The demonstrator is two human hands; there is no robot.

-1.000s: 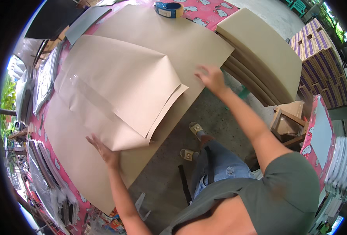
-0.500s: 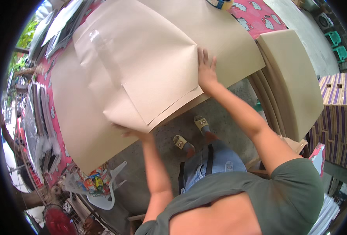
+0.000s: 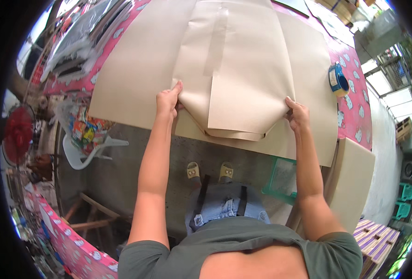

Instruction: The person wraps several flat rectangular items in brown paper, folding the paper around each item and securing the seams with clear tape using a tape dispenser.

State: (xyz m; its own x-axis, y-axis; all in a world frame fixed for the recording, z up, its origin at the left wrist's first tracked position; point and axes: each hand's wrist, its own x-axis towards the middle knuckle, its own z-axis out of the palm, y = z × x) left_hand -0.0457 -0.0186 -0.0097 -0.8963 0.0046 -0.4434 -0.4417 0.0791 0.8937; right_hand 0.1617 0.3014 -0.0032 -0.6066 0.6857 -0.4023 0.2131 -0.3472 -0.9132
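Note:
A large folded sleeve of brown kraft paper (image 3: 250, 69) lies on flat brown sheets (image 3: 136, 79), its near end open and bulging a little. A strip of clear tape (image 3: 216, 42) runs down the seam of its overlapped top layer. On the left edge, close to the near end, my left hand (image 3: 169, 101) grips the paper with the thumb on top. My right hand (image 3: 299, 114) pinches the opposite edge between thumb and fingers. Both hands' remaining fingers are partly hidden under the paper.
A blue tape roll or dispenser (image 3: 338, 81) stands on the pink patterned table cover (image 3: 357, 104) at right. Brown sheets are stacked (image 3: 352, 174) beside the table. Plastic-wrapped stacks (image 3: 83, 39) lie at far left. A white chair (image 3: 76, 156) holding colourful packets stands at the left.
The kraft paper sleeve has turned so that its open end faces me squarely. Both hands now grip its side edges; before, the right hand lay against its edge. My view has also turned.

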